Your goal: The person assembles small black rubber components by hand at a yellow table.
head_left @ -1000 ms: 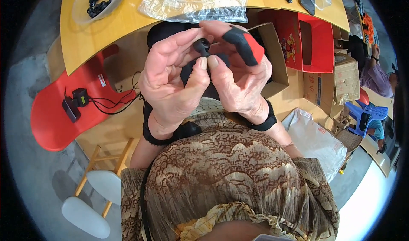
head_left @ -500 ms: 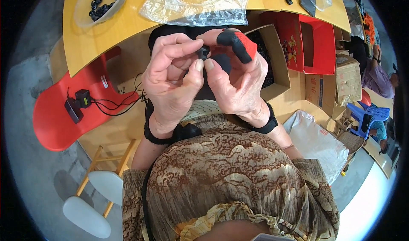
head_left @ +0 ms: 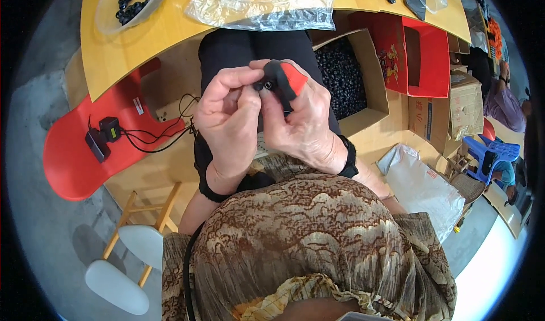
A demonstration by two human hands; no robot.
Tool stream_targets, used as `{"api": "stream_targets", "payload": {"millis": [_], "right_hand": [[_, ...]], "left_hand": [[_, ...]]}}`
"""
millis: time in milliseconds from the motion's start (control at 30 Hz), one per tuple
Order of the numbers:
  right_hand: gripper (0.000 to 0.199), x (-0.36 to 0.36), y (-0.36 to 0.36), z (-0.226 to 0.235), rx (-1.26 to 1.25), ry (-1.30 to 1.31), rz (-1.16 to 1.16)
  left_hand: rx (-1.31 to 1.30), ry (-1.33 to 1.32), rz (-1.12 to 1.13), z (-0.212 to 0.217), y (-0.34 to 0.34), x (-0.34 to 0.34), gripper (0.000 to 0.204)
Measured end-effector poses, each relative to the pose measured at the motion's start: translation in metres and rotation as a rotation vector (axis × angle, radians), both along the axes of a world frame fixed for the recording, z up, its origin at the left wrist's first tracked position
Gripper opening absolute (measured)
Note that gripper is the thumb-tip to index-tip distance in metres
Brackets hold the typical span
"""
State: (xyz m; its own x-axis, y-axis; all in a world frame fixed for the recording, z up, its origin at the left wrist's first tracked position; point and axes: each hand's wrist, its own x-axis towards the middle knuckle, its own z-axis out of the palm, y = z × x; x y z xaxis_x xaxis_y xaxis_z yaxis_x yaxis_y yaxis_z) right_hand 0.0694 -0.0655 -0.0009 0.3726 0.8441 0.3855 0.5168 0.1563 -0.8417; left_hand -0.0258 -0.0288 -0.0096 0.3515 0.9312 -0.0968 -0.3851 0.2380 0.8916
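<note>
My left hand (head_left: 228, 119) is closed, its thumb and forefinger pinching a small black part (head_left: 259, 86). Pressed up against it, my right hand (head_left: 304, 122) is also closed around a small black piece with a pale ring at its end (head_left: 268, 85). Whether the two pieces are joined I cannot tell, as fingers hide most of them. A black and red finger cover (head_left: 294, 79) sits on my right forefinger. Both hands are held above my lap, below the table's edge.
On the wooden table (head_left: 122, 51) are a clear bowl (head_left: 101, 19) with several black rings, and a plastic bag (head_left: 261, 5). A carton of small black parts (head_left: 343, 76) stands right of my legs, beside a red box (head_left: 423, 57). A red chair (head_left: 68, 156) with cabled devices is at left.
Both hands have shifted slightly left and down. The right hand has turned inward, its covered forefinger now curling over the small black pieces, and the carton's contents show more.
</note>
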Motion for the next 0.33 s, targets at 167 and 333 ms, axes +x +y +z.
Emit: {"api": "stream_targets", "payload": {"millis": [167, 333], "right_hand": [[0.024, 0.009, 0.003, -0.001, -0.179, 0.197, 0.033], [0.031, 0.016, 0.007, -0.007, -0.186, 0.317, 0.08]], "left_hand": [[-0.222, -0.132, -0.069, -0.004, 0.009, 0.0, 0.02], [-0.224, -0.18, -0.106, -0.007, 0.014, 0.004, 0.023]]}}
